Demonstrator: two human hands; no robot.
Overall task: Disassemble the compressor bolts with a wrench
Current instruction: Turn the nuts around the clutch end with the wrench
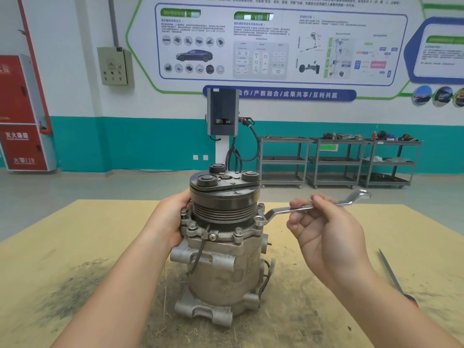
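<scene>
Right now I am working the flange bolts of the compressor (221, 249), which is standing upright on the tan table (75, 234), its pulley end uppermost. My left hand (173, 219) is wrapping around the flange on the left side, steadying the housing. My right hand (324, 227) is pinching the wrench (301, 208) shaft between thumb and fingers, its ring end sitting over the bolt (258, 219) at the right edge. I am judging this as the loosening step; next I will be needing a firmer grip and a steady swing of the handle. Dark grime is smearing the table, and a screwdriver (391, 272) is lying at right. Behind, shelving carts (336, 159) are standing against a teal-banded wall.
</scene>
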